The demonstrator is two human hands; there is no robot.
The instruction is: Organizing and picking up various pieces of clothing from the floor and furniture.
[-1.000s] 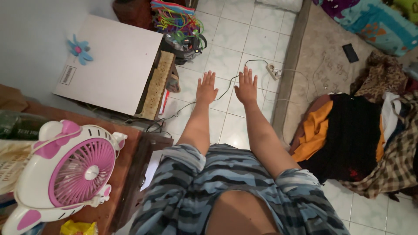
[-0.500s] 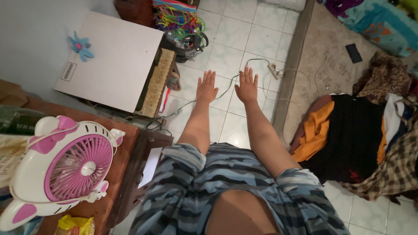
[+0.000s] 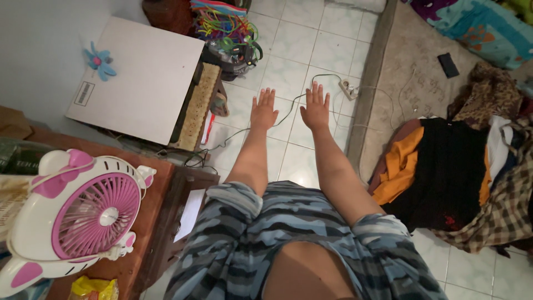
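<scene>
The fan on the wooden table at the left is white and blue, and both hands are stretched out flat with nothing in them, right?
Not quite. The head view shows the fan is white and pink, not blue. The rest holds: it stands on the wooden table at the left, and the left hand and right hand are stretched out flat, fingers spread, holding nothing.

— How are the arms set?

— Both stretched straight out ahead, side by side, bare from the short sleeves down.

— And the left hand (image 3: 264, 111)?

— Flat, palm down, fingers straight and only slightly spread, holding nothing.

— The right hand (image 3: 315, 107)?

— The same: open, palm down, fingers extended, thumb turned in toward the left hand's thumb. A narrow gap lies between the two thumbs; the hands do not touch. Its fingertips reach slightly farther forward than the left's.
</scene>
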